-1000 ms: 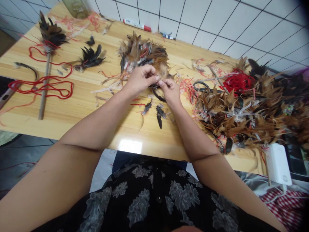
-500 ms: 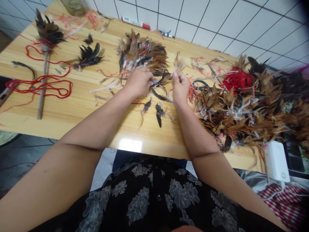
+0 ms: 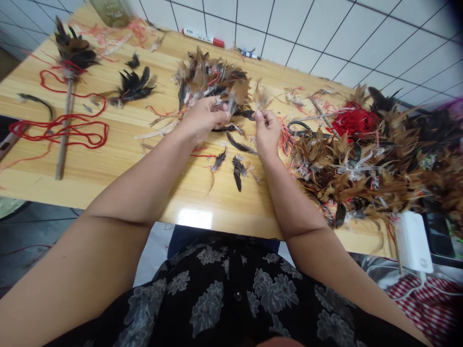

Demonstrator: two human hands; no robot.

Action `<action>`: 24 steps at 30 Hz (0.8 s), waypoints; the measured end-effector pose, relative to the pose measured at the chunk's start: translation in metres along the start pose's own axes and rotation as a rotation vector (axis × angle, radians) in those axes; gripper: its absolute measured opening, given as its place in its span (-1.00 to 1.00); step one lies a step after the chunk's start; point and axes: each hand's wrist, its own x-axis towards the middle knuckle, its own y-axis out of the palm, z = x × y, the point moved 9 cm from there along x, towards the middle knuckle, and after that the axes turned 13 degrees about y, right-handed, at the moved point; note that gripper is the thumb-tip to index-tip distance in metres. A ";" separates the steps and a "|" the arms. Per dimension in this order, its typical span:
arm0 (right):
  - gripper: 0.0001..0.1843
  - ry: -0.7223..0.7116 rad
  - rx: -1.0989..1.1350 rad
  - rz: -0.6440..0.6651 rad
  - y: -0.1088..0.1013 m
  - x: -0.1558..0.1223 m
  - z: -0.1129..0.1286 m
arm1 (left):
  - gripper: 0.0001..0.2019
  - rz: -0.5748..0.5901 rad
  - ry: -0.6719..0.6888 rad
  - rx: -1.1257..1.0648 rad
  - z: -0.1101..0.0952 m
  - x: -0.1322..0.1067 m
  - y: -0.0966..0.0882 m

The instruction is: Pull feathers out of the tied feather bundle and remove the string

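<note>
My left hand is closed at the near edge of a pile of brown feathers. A fluffy-based brown feather rises from its fingertips. To its right, my right hand pinches the end of a dark feather between thumb and finger. The dark feather points toward my left hand; its far end is hard to make out. Beneath my hands lie a loose black feather and two small dark tufts, one of them a black tuft. A pale brown feather lies just beyond my right hand.
A large heap of brown feathers with red string covers the table's right side. At left lies a stick topped with dark feathers, beside looped red cord. A red-capped marker rests by the tiled wall. A white box stands at the front right.
My left hand has shifted slightly left and turned, with a brown feather now upright at its fingertips. My right hand has moved slightly left, still pinching a feather.
</note>
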 end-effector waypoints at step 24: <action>-0.28 0.103 0.078 0.317 0.041 -0.013 -0.004 | -0.58 0.024 -0.034 -0.210 0.001 -0.005 0.021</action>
